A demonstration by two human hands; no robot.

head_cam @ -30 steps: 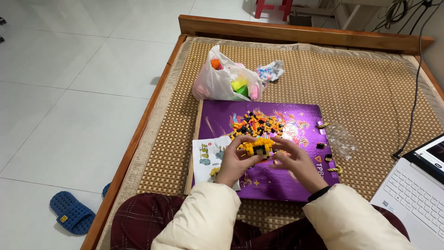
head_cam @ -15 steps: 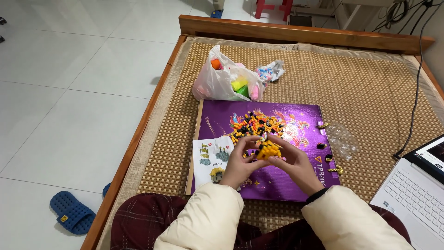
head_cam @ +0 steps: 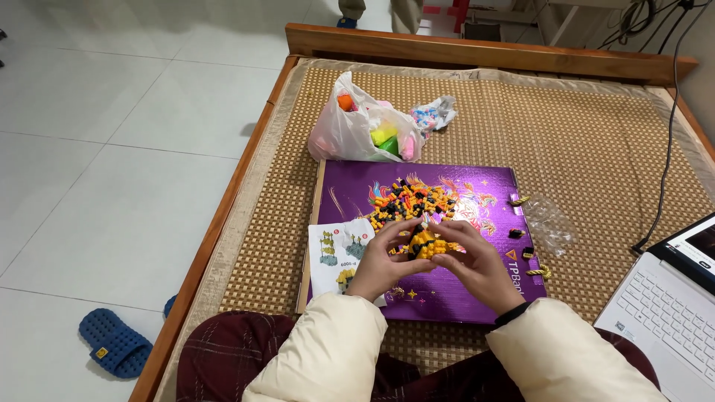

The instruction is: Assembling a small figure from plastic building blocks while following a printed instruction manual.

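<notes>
Above a flat purple cardboard box lid (head_cam: pixel 447 298), the left hand (head_cam: pixel 383 269) and right hand (head_cam: pixel 477 268) together pinch a small yellow-and-black brick model (head_cam: pixel 424 243) — raised over the loose brick pile (head_cam: pixel 408 202) for steadying.

Both arms reach forward in puffy cream sleeves, bent in so the hands meet in the middle. The left hand (head_cam: pixel 383 264) curls its fingers up and pinches with the thumb. The right hand (head_cam: pixel 477 268) faces it, fingers bent (a dark cuff peeks out at the wrist). The fingertips almost touch.
</notes>
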